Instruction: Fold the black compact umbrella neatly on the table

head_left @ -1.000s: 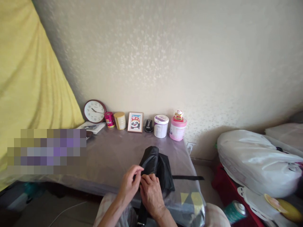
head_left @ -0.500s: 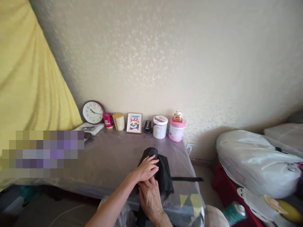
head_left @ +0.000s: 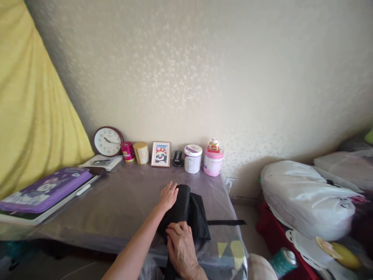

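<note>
A black cloth (head_left: 182, 206), folded thick at its far end and spread in a flap to the right, lies near the table's front right. From it a narrow black strap (head_left: 227, 223) runs over the right table edge. My left hand (head_left: 169, 196) rests at the cloth's far left edge, fingers stretched out. Closer to me, my right hand (head_left: 183, 247) has its fingers bent and pinched on the near part of the cloth. Part of the cloth beneath both hands is hidden, and its exact kind is unclear.
Along the wall stand a clock (head_left: 108, 141), tins, a framed panda picture (head_left: 161, 154), a purple-lidded tub (head_left: 192, 159) and a pink tub (head_left: 213, 161) bearing a lucky cat. A purple case (head_left: 48, 190) lies left. White bags (head_left: 305, 198) fill the right side.
My left hand has moved off the top of the cloth to its far left edge, away from my right hand. My right hand stays on the near part. The view has shifted slightly.
</note>
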